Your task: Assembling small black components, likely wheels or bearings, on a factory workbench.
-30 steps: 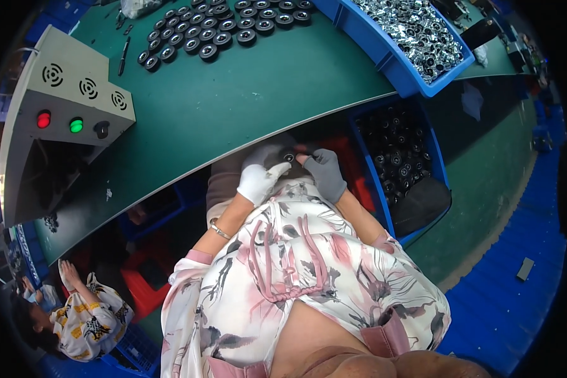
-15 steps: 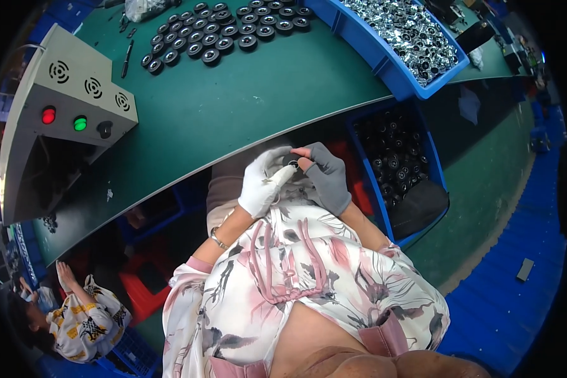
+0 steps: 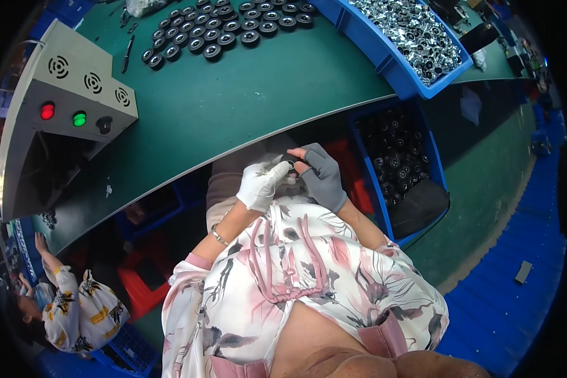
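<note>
One dark part (image 3: 291,160), axis unclear

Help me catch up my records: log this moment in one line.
white-gloved left hand: holding small dark part; grey-gloved right hand: at same part; green table: black round parts; blue bin: silvery parts

A green table (image 3: 233,97) carries black wheels (image 3: 250,38) with silvery centres, set close together toward its far side. A dark pen (image 3: 128,55) lies left of them, a clear plastic bag (image 3: 146,6) beyond it. A blue bin (image 3: 402,72) reaches the front edge at right; at left stands a beige machine (image 3: 75,82), near a white scrap (image 3: 108,190).
</note>
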### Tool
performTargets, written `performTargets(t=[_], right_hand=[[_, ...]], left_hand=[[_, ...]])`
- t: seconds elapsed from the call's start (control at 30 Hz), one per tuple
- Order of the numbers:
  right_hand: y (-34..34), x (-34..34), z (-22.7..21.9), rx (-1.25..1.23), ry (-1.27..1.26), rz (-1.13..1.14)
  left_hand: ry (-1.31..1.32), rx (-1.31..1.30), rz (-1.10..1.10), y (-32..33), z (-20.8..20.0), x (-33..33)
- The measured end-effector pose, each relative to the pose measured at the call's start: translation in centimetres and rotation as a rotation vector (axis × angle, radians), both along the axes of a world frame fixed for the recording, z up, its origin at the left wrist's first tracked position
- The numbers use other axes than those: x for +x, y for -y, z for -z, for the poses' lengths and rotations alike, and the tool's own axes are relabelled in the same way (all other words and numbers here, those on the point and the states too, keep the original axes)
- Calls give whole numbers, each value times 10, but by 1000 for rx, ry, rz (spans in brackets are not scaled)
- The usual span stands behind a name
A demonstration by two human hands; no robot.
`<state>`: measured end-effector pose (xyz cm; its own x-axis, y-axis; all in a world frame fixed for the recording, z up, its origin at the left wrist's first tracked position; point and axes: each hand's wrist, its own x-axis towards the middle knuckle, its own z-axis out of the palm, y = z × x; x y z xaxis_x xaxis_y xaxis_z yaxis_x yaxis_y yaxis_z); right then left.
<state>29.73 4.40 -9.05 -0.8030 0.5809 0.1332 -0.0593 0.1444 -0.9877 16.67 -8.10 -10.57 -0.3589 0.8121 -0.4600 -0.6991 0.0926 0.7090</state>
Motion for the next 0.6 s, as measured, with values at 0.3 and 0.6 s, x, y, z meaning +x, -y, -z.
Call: performTargets(t=[0.3,0.6], right_hand=[[-13,4,-15,157,-65,-53],[-17,-3,-49,166,-132,-103]], left_hand=[[239,180,129,-3,-32,-5],[307,296,172,-6,-46,-2]])
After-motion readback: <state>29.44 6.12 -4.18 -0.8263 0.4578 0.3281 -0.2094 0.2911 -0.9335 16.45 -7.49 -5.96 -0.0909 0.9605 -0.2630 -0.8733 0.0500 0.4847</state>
